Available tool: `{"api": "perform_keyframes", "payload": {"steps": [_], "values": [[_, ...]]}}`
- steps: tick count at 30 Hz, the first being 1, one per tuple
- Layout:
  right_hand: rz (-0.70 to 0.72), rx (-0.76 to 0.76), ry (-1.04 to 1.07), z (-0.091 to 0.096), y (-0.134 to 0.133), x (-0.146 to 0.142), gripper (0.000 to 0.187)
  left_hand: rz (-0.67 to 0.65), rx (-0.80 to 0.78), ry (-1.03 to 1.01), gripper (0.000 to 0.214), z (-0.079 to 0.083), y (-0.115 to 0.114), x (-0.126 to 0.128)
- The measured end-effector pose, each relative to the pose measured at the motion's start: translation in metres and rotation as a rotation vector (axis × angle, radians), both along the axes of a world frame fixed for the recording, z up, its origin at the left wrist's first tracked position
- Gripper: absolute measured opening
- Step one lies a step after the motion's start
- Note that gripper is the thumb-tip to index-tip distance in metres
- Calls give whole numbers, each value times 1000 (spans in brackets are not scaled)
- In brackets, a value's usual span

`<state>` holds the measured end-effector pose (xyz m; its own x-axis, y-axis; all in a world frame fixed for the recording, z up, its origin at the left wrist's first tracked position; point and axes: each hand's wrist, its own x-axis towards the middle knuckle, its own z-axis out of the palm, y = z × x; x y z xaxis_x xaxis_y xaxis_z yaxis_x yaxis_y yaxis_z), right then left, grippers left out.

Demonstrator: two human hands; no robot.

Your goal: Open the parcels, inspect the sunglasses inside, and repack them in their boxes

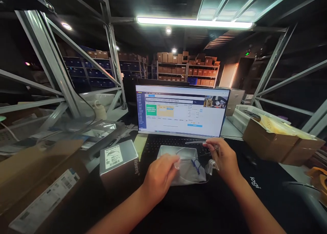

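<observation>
My left hand (161, 172) is closed in a pinch at the front of the mousepad, on a small translucent piece whose kind I cannot make out. Higher and to the right, my right hand (224, 159) pinches a thin clear strip (195, 142) between thumb and fingers. Below its fingers hangs a shiny clear piece (211, 166), and a thin line curves from it toward my left hand. Between the hands lies a pale pouch (187, 174) with a blue cord (196, 166). Behind it stands an open silver-grey box part (166, 150), partly covered by my left hand.
A closed silver box with a white label (113, 157) stands left. Behind are a black keyboard (153, 145) and a lit monitor (178, 113). Cardboard boxes stand at left (38, 179) and right (270, 142), beside a white basket (240, 119). Metal posts frame the desk.
</observation>
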<state>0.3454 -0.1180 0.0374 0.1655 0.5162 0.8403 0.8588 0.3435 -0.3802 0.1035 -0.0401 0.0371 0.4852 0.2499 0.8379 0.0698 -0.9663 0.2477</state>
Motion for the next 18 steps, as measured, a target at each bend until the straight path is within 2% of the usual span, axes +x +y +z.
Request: {"api": "perform_keyframes", "payload": {"steps": [3,10,12,16,18], "values": [[39,-81,92,-2,1,-1,10,15,37,14,16,2,-4,-1],[42,-199,203,-3,0,-4,20,43,-45,4,15,6,-9,-3],[71,-259,293,0,-3,-8,24,9,-205,-44,14,4,-13,-1],[240,-368,515,6,-10,-27,20,-127,-718,-243,11,8,-21,3],[388,-439,717,7,-10,-35,20,-129,-790,-279,16,16,-20,2]]}}
